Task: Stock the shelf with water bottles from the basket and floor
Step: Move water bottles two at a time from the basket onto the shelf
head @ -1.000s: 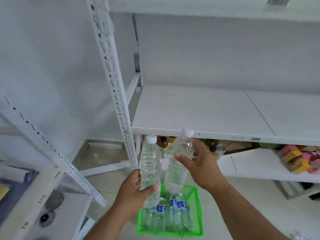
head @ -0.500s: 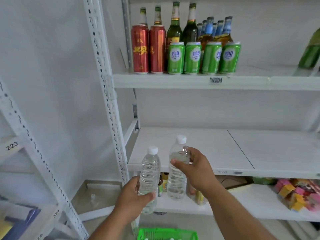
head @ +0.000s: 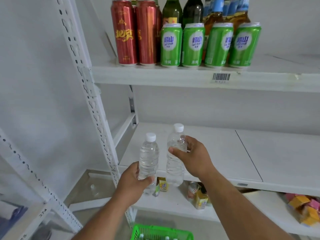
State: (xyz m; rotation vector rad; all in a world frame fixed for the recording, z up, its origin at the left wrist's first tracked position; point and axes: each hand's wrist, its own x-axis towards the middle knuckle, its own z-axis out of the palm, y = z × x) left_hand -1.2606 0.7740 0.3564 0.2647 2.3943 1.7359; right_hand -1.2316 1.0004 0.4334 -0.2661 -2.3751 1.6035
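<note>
Nearest, below the white middle shelf (head: 216, 153), the green basket (head: 161, 232) holds more bottles. Above it, the left hand (head: 133, 181) grips one water bottle (head: 148, 158) low down; the right hand (head: 192, 156) holds another bottle (head: 175, 153) near its shoulder, both at the shelf's front edge. No water stands there yet, so stocking seems barely begun. Above the shelf, green cans (head: 193, 45) read "LAOSHAN".

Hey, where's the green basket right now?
The green basket sits on the floor at the bottom centre of the head view, below the left hand and in front of the lowest shelf, with bottle caps showing inside.
</note>
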